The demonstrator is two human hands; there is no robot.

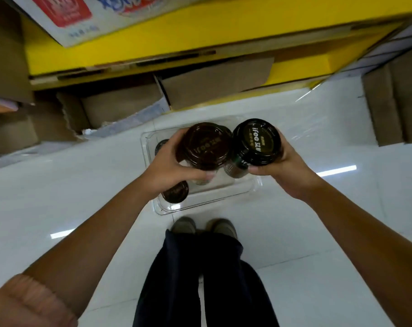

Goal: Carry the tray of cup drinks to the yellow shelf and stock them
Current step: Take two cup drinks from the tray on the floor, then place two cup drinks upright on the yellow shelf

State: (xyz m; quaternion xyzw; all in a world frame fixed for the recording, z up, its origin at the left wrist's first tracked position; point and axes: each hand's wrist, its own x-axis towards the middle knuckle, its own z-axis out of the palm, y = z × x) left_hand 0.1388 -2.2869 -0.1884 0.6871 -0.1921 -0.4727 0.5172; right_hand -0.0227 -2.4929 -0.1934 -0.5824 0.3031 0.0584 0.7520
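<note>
Cup drinks: you hold one in each hand, left hand (169, 166) wrapped round a brown-lidded cup (206, 146), right hand (286, 172) round a black-lidded cup (256, 141). Clear tray (252, 185) lies on the floor below, likely freeing both hands. Yellow shelf (200, 41) at 12 o'clock.

This is a shop aisle: a yellow shelf (223, 27) runs along glossy white floor tiles (341, 208), brown cardboard cartons (212, 83) are tucked underneath, and a printed product box (82, 17) sits on top.
</note>
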